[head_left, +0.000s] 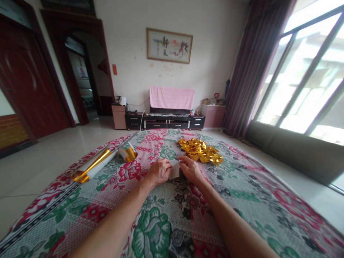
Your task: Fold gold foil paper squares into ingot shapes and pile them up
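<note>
Between my hands is a small piece of paper [175, 171], its pale side toward me. My left hand [159, 171] grips its left edge with curled fingers. On the opposite edge, my right hand [190, 167] pinches the paper between thumb and fingers. Just beyond my right hand lies a pile of folded gold foil paper pieces [200, 150]. Off to the left rests a loosely rolled bundle of gold foil paper [94, 165], white on its other side. A smaller curled stack of gold foil paper [128, 153] sits beside it.
A flowered cloth [152, 229] covers the broad surface under my hands. Past its far edge stands a low black cabinet [166, 123], with a pink cloth [172, 96] draped above it. A purple curtain [247, 71] and large window are on the right; doorways are on the left.
</note>
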